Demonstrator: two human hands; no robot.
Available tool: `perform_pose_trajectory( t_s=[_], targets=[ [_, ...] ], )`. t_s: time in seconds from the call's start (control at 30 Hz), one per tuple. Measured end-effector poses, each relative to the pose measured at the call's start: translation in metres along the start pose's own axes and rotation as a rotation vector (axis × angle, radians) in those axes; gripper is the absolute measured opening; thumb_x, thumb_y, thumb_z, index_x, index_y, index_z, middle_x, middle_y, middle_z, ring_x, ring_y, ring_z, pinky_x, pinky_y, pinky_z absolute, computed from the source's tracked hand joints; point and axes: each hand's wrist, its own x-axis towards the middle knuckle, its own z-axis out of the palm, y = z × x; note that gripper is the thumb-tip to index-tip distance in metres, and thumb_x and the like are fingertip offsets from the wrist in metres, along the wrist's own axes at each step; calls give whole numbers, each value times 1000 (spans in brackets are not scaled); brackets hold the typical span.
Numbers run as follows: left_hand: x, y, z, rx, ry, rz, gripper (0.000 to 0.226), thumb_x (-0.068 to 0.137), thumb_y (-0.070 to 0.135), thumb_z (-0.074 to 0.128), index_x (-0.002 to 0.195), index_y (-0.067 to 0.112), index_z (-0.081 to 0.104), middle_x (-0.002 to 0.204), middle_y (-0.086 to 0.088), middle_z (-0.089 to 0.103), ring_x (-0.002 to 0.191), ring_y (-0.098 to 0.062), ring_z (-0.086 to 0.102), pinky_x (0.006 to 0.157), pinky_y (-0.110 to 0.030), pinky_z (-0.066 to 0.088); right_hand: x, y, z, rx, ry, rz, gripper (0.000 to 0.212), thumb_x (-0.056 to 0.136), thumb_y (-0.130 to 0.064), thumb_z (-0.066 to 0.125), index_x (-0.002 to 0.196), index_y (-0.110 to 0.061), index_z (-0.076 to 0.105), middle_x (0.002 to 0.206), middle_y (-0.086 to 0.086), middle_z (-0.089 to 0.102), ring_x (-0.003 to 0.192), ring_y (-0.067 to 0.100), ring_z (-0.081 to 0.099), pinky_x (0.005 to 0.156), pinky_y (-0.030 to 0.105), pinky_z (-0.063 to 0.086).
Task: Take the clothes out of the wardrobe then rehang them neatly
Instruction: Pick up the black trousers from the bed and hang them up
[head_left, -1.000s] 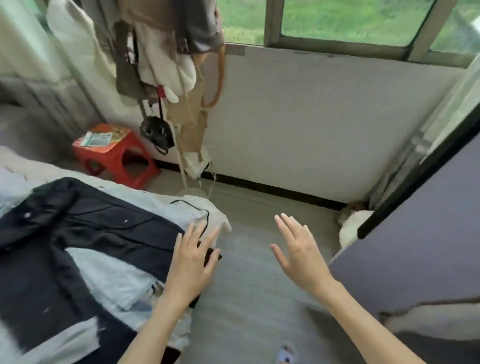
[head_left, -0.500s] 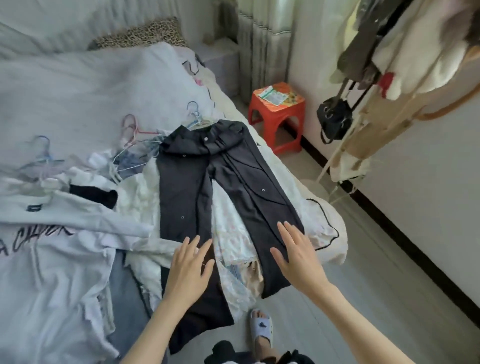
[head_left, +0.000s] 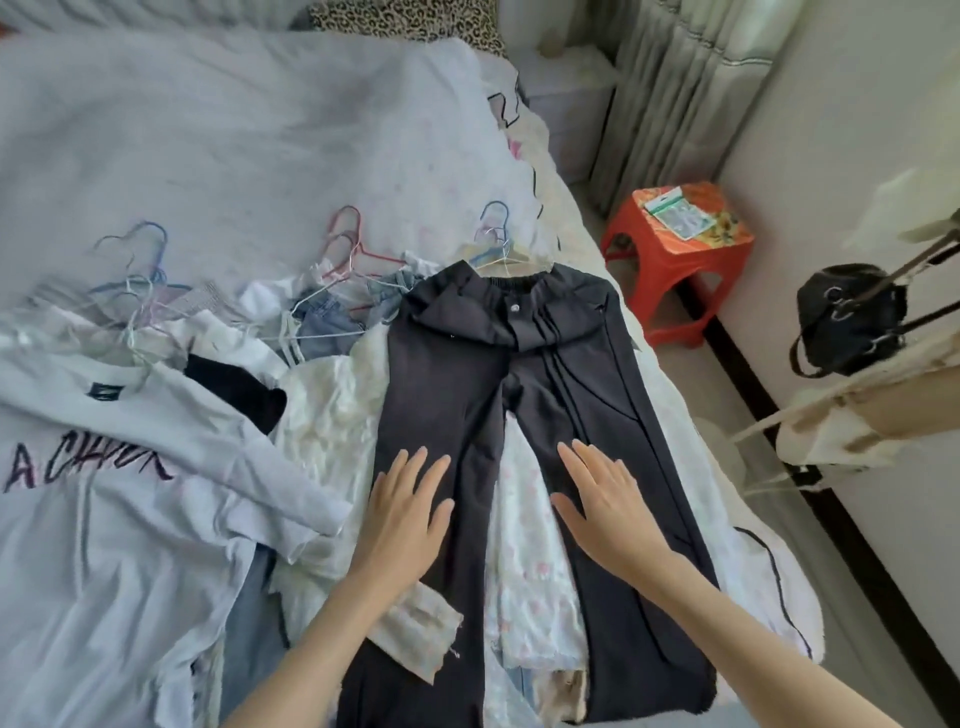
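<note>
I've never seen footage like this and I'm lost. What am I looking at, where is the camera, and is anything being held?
There is no machine here: these are a person's two bare hands, filmed by a wide-angle camera worn on the head, looking forward and down. It is one view only. In front lies a bed covered with clothes: dark trousers spread flat, a white T-shirt with lettering, pale garments and several wire hangers. The left hand and right hand lie flat with straight fingers over the trouser legs; neither has a grip on anything. A red stool stands beside the bed.
</note>
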Motion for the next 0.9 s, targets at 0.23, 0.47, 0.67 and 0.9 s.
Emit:
perform_pose_trajectory(
  t_s=[0.23,0.47,0.67,0.9],
  targets=[
    [159,-59,-7,-15,-23,-43,51,100,32,32,148,21,17,156,-5,8,144,-20,0,115,-32,6,183,31,-3,-1,78,69,56,96,-33,45,144,-9,28,146,8,36,137,24,29,112,42,25],
    [328,-92,-17,79,99,43,52,98,27,40,145,12,26,151,-14,23,140,-30,17,113,-40,14,320,83,-3,-23,192,190,54,95,-27,47,141,-2,33,138,20,44,130,35,37,105,48,31],
    [401,-91,-9,42,89,15,59,98,38,37,146,9,19,143,-18,34,132,-33,30,105,-40,28,389,113,-11,-61,290,256,50,99,-25,34,143,-3,24,141,18,39,134,31,30,110,50,17],
    [408,-86,-5,-62,176,-14,44,94,35,49,130,9,47,118,-15,51,112,-33,44,91,-38,35,404,133,1,-144,151,305,61,96,-41,40,143,-7,23,138,20,42,129,36,37,110,50,18]
  ],
)
